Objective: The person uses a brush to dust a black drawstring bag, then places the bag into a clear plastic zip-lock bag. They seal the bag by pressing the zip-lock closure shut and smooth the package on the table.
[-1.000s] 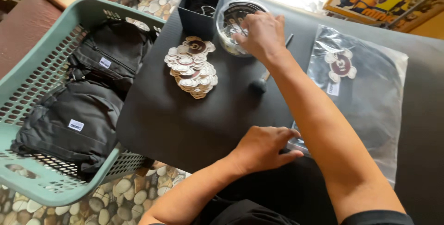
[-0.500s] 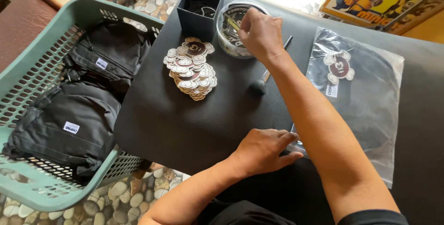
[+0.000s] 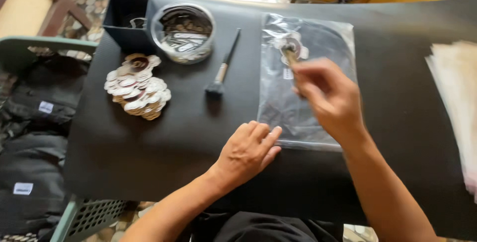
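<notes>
Frame centre: left hand [image 3: 247, 152] is lying flat, fingers [image 3: 266, 137] pressed together, touching the lower left edge of the clear bag [image 3: 305, 78] on the table [image 3: 149, 142]. Right of it, right hand [image 3: 325, 93] is hovering over the bag, fingers pinching a small blurred item; bag's long axis is running up-frame from both hands.

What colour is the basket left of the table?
Pale green; the basket shows in the head view, holding black folded garments.
</notes>
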